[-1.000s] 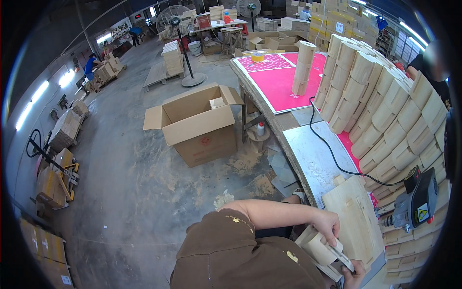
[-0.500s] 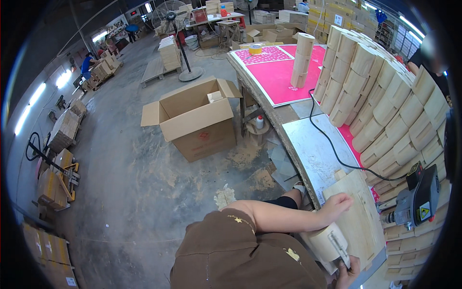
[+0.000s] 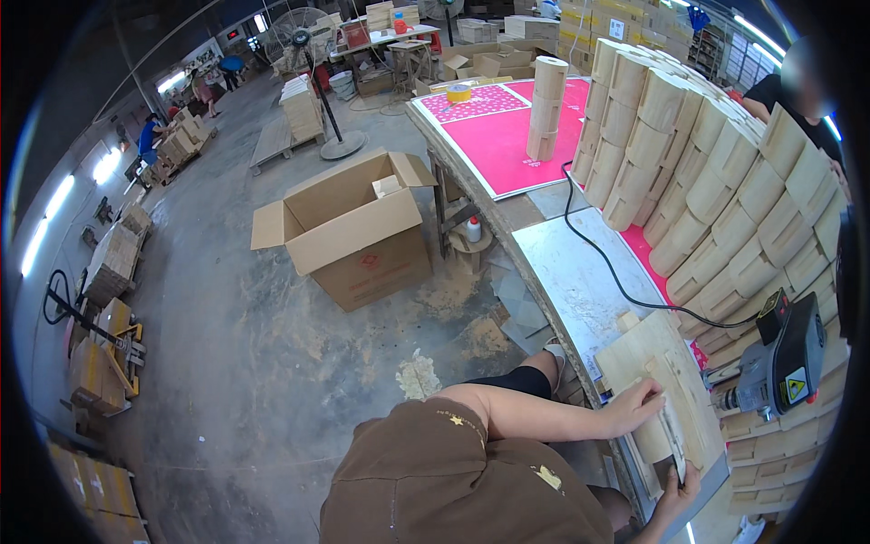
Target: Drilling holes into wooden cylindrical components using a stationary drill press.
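At the bench's near end I have a pale, rounded wooden piece [image 3: 651, 441] between my two hands. A narrow light strip with a dark edge [image 3: 674, 433] runs along its right side; I cannot make out what kind it is. My left hand [image 3: 636, 405] is closed on the far end of the piece, fingertips by the strip. At the near end, my right hand [image 3: 681, 490] pinches the strip's lower end against the wood. Beneath lies a flat wooden board [image 3: 648, 349].
Stacked rounded wooden pieces [image 3: 725, 195] wall the right side. A grey machine head [image 3: 788, 358] with a black cable [image 3: 605, 270] stands near my hands. An open carton [image 3: 367, 258] sits on the floor at left. Another person [image 3: 797, 95] is behind the stacks.
My left hand has come down onto the wooden piece's far end. The piece has shifted right and turned, and my right hand has moved slightly right with it. The view has shifted a little.
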`<state>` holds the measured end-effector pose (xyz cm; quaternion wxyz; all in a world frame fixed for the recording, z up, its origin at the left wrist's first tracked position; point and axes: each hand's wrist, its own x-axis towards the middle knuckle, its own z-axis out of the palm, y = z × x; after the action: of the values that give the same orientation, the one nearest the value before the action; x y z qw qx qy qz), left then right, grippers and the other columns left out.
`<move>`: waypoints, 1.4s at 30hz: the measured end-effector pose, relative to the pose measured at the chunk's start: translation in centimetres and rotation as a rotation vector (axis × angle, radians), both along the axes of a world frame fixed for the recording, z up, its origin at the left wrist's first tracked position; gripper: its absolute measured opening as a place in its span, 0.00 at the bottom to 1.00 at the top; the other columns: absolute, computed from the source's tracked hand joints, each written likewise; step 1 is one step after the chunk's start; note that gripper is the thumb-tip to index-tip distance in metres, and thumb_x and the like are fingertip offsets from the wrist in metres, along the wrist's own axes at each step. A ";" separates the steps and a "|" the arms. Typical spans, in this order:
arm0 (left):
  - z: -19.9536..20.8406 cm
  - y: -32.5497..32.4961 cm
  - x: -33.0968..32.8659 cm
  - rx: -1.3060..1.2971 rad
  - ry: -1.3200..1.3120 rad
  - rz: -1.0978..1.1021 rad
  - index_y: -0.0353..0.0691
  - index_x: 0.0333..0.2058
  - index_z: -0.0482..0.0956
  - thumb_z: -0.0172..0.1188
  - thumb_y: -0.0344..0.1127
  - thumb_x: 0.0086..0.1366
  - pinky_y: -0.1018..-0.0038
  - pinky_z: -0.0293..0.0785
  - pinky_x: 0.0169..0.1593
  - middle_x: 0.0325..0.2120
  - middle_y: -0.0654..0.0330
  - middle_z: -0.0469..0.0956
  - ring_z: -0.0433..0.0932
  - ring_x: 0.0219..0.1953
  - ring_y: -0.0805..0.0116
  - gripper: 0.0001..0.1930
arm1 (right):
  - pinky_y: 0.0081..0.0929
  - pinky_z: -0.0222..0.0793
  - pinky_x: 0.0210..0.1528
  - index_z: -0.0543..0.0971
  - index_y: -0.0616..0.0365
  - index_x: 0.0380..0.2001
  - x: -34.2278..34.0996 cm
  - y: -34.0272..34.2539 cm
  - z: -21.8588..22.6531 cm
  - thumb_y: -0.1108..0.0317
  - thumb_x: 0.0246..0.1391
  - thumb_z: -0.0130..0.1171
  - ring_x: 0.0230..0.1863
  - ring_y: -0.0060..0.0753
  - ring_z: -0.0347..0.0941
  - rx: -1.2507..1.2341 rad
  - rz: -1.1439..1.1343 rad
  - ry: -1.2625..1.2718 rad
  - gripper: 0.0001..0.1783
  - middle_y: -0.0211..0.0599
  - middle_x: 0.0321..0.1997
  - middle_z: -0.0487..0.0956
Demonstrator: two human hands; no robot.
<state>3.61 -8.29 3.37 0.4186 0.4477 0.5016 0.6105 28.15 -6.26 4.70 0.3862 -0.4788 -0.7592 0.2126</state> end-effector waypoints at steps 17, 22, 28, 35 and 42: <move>-4.4 -0.9 -2.5 0.270 0.557 -0.147 0.37 0.49 0.69 0.70 0.30 0.37 0.65 0.64 0.50 0.43 0.52 0.70 0.66 0.48 0.52 0.35 | 0.29 0.60 0.51 0.67 0.61 0.50 2.8 0.4 -4.0 0.72 0.48 0.60 0.48 0.36 0.64 -0.078 -0.159 0.063 0.25 0.41 0.47 0.68; -3.7 -0.5 -2.5 0.240 0.730 -0.089 0.43 0.49 0.71 0.70 0.33 0.36 0.61 0.59 0.51 0.40 0.58 0.71 0.65 0.48 0.55 0.35 | 0.34 0.57 0.55 0.62 0.61 0.54 3.4 0.6 -4.8 0.75 0.46 0.61 0.53 0.45 0.61 0.053 -0.167 -0.074 0.31 0.48 0.51 0.65; -3.7 0.4 -3.2 0.143 0.839 -0.163 0.49 0.46 0.74 0.71 0.38 0.32 0.61 0.54 0.50 0.36 0.65 0.72 0.65 0.48 0.62 0.35 | 0.37 0.56 0.56 0.61 0.62 0.55 3.4 0.4 -3.5 0.79 0.40 0.61 0.54 0.52 0.61 0.078 -0.133 -0.187 0.36 0.52 0.50 0.65; -3.7 0.9 -3.3 0.161 0.867 -0.209 0.49 0.46 0.74 0.71 0.38 0.31 0.63 0.55 0.49 0.34 0.66 0.73 0.66 0.46 0.64 0.35 | 0.37 0.56 0.56 0.61 0.62 0.55 4.3 0.9 -4.2 0.80 0.39 0.60 0.55 0.51 0.60 0.051 -0.124 -0.193 0.36 0.51 0.52 0.65; -4.8 0.7 -3.0 0.377 0.726 -0.040 0.43 0.43 0.72 0.71 0.38 0.32 0.63 0.65 0.43 0.33 0.62 0.73 0.69 0.42 0.57 0.33 | 0.37 0.53 0.60 0.58 0.61 0.60 2.7 0.0 -4.4 0.78 0.41 0.62 0.60 0.49 0.57 0.103 -0.212 -0.081 0.40 0.50 0.59 0.62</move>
<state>0.57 -7.62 -1.45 0.1368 0.7125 0.4875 0.4858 30.86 -6.26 0.30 0.3996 -0.5440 -0.7293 0.1118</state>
